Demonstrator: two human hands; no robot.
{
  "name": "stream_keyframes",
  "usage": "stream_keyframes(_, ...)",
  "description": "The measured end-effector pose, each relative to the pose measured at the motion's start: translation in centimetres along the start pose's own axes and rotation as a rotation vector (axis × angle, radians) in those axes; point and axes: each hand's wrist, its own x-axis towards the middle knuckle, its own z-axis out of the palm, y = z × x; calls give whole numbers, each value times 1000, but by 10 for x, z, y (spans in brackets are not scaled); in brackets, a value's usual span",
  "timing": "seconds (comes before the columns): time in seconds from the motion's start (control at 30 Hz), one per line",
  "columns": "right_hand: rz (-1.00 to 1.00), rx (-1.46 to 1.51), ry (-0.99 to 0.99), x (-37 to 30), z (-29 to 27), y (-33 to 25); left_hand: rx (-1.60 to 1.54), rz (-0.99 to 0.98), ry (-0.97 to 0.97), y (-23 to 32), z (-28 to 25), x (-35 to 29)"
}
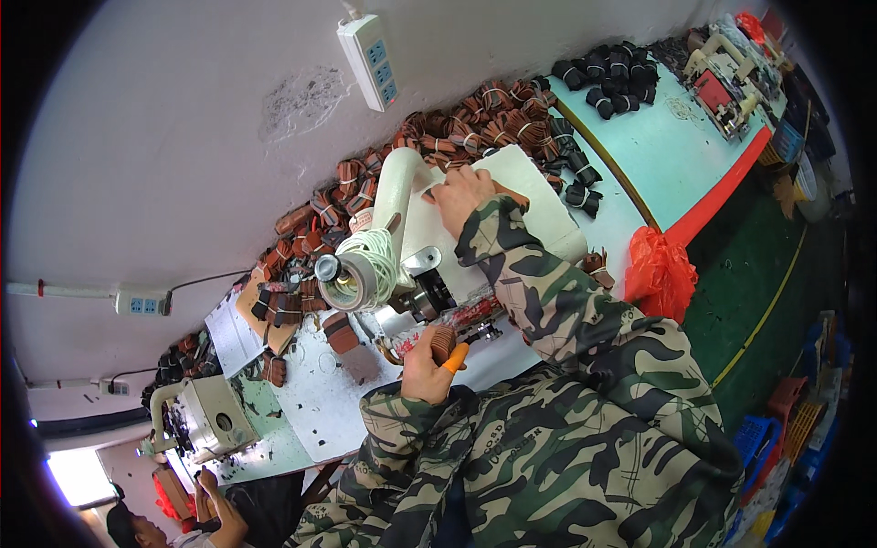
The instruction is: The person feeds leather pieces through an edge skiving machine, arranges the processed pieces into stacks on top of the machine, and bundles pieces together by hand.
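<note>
My left hand (424, 373) is closed around a small stack of brown, leather-like strips (443, 343). An orange cover (455, 357) sits on one of its fingers. The stack is at the near edge of a cream bench machine (539, 196), close to its metal working parts (429, 290). Farther off, my right hand (462, 197) rests on the machine's flat top with bent fingers, over brown strips (512, 195) that stick out on both sides. Its palm side is hidden. White cord (370, 254) is coiled around the lamp (347, 279) on the machine's curved arm.
Tied brown bundles (475, 123) pile up along the wall, with black bundles (610, 78) at the far right. A red plastic bag (660, 274) hangs at the table edge. Another machine (203, 422) and a person (151, 530) are at the lower left.
</note>
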Motion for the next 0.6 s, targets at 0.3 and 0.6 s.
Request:
stream_keyframes(0.3,-96,58,455,-50,-19,34,273,48,60,-14,-7,-2)
stream_keyframes(0.6,-38,739,-143,-132,-58,-26,795,274,162,27,-13,-7)
